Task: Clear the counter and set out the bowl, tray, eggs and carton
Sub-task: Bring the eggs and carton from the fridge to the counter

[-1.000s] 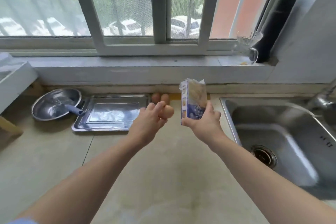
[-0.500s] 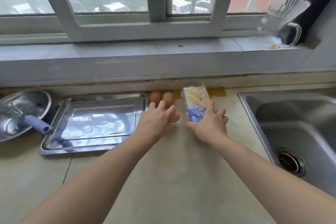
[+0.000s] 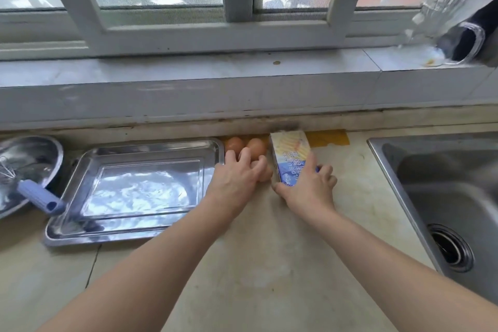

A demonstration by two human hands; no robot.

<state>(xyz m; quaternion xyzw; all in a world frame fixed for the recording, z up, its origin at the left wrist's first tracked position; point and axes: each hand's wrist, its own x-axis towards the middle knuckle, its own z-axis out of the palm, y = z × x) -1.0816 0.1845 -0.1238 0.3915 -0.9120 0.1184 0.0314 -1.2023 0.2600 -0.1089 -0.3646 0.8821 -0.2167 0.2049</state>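
Two brown eggs (image 3: 244, 145) lie on the counter against the back wall, just right of a steel tray (image 3: 134, 186). My left hand (image 3: 237, 178) rests in front of them, fingers curled over a third egg (image 3: 265, 174) that touches the counter. A blue and yellow carton (image 3: 289, 156) stands on the counter right of the eggs, with my right hand (image 3: 310, 186) wrapped around its lower right side. A steel bowl (image 3: 29, 167) sits at the far left, holding a whisk with a blue handle (image 3: 40, 197).
A steel sink (image 3: 444, 191) with a drain takes up the right side. A tiled window ledge (image 3: 188, 81) runs along the back, with a clear plastic item (image 3: 452, 0) at its right end. A yellow patch (image 3: 328, 139) marks the counter behind the carton.
Both hands came down from mid-air toward the back wall. The egg and the carton were lowered onto the counter beside the two eggs. The camera moved closer and tilted down.
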